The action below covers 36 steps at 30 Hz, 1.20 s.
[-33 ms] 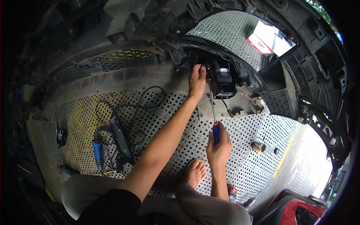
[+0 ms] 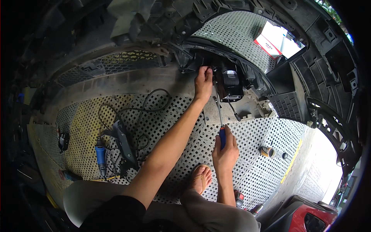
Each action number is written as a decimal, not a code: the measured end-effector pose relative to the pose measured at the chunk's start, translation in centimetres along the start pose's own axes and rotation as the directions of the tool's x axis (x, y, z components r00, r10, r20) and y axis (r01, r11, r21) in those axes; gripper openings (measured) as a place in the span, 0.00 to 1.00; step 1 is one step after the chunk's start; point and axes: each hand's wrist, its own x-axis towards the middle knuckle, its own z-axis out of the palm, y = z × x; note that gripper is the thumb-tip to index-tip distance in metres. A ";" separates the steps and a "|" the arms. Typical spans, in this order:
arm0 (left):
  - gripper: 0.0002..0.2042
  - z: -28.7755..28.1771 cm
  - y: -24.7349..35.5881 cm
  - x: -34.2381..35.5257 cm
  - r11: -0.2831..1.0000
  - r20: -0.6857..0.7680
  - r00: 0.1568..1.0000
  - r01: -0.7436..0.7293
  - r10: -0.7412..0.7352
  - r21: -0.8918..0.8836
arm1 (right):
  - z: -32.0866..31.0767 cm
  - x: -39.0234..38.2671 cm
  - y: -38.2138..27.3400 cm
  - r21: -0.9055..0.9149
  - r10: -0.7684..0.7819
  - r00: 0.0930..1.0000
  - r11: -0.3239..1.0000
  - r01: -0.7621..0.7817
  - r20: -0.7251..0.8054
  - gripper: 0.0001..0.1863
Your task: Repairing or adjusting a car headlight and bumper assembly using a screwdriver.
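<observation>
My right hand (image 2: 226,152) is wrapped round the blue handle of a long screwdriver (image 2: 220,116). Its steel shaft runs up and away to the left side of a black finned unit (image 2: 230,79), which looks like a car lamp with a short cable hanging from it. The unit sits in an opening of a large black car bumper (image 2: 143,83), seen from its inner side. Beside the screwdriver's far end, my left hand (image 2: 203,84) is closed at the unit's left edge, fingers curled. What those fingers pinch is hidden, and the screwdriver's tip is hard to see.
A blue power tool (image 2: 100,156), a black plastic trim piece (image 2: 125,145) and a looped black cable (image 2: 145,109) lie on the perforated floor at left. A small can (image 2: 267,151) lies at right. A white and red box (image 2: 268,42) shows beyond the bumper.
</observation>
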 end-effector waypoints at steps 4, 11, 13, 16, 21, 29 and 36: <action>0.11 0.1 -0.2 0.0 1.000 -0.018 1.000 -0.018 0.018 0.001 | -0.2 0.1 -0.4 0.246 0.139 0.989 0.958 -0.146 0.044 0.23; 0.09 0.2 -1.8 0.7 0.996 -0.014 1.000 -0.017 0.016 -0.087 | -0.8 0.5 0.0 0.634 0.244 0.924 0.675 -0.379 0.293 0.23; 0.09 0.1 -2.3 0.7 0.990 0.024 1.000 0.023 -0.020 -0.138 | -0.1 0.0 -0.4 0.090 0.102 0.992 0.990 -0.109 0.081 0.24; 0.08 0.4 -2.5 0.5 0.987 -0.003 1.000 0.005 -0.006 -0.162 | 1.0 -0.4 -0.4 -0.668 -0.305 0.952 0.704 0.240 0.021 0.26; 0.08 1.2 -2.5 0.1 0.983 -0.033 0.999 -0.002 -0.005 -0.181 | -0.4 0.6 1.3 -0.347 -0.243 0.970 0.907 0.238 0.028 0.27; 0.08 0.8 -2.2 1.1 0.970 0.016 0.999 0.048 -0.045 -0.237 | -0.4 1.2 -0.8 0.219 0.184 0.977 0.954 -0.204 0.108 0.25; 0.09 -2.6 -4.3 2.5 0.967 -0.193 0.963 -0.215 0.187 -0.139 | 3.3 1.2 2.3 -0.557 -0.516 0.840 0.652 0.514 0.170 0.25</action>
